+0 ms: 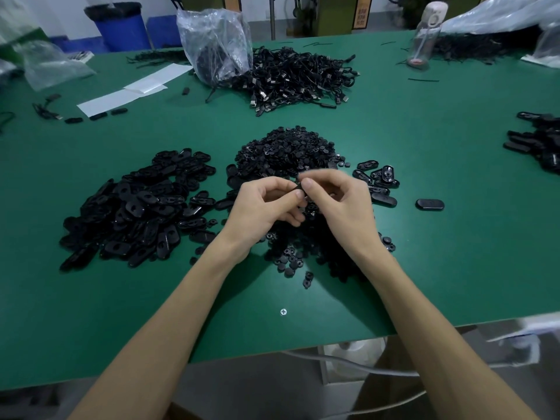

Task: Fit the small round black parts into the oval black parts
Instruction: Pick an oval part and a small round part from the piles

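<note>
My left hand (266, 207) and right hand (339, 201) both pinching one black part (299, 187), mostly hidden in my grip, shape unclear, above pile of round parts (288, 147)

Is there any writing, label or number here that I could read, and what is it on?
None can be read.
Sign at the far back: light characters, too small and blurred to read.
Bottle: a round mark, no legible words.
</note>
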`<state>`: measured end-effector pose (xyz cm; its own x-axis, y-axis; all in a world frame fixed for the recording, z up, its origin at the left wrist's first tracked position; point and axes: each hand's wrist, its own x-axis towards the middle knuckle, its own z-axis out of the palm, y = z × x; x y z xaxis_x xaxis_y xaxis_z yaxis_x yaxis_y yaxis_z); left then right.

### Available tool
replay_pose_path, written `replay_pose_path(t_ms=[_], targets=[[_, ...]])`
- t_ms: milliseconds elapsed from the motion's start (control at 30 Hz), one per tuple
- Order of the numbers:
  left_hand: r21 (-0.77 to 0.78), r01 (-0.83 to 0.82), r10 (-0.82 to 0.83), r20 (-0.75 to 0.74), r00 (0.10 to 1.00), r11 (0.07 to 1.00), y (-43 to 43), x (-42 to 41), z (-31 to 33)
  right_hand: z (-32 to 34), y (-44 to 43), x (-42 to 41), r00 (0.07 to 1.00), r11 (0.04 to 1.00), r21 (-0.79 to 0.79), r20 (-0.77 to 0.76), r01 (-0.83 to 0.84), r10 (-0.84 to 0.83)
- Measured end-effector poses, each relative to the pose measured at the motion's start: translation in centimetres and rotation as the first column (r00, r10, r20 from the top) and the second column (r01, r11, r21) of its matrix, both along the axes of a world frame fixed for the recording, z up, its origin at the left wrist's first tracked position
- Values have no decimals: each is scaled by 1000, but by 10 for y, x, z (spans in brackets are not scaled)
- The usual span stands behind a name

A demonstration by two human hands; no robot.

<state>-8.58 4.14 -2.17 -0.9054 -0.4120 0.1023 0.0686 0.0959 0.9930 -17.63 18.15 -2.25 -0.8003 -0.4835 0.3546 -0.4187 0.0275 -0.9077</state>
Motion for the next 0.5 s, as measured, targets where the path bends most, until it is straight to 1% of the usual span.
replay_pose_path(t_ms=[167, 267, 367, 500], targets=[[-53, -8, 9, 19, 1000, 999, 1, 1, 1, -4, -1, -1, 996, 999, -39, 78, -37, 40], [-68, -22, 24, 15, 1000, 997, 2, 0, 1, -4, -1, 0, 995, 999, -31, 90, -41, 44], [-80, -38, 40, 21, 999, 996, 3, -1, 0, -4, -1, 1, 999, 1000, 3, 49, -14, 13], [-88, -45, 49, 42, 998, 995, 4, -2, 0, -2, -1, 5, 997, 995, 87, -70, 39, -33]])
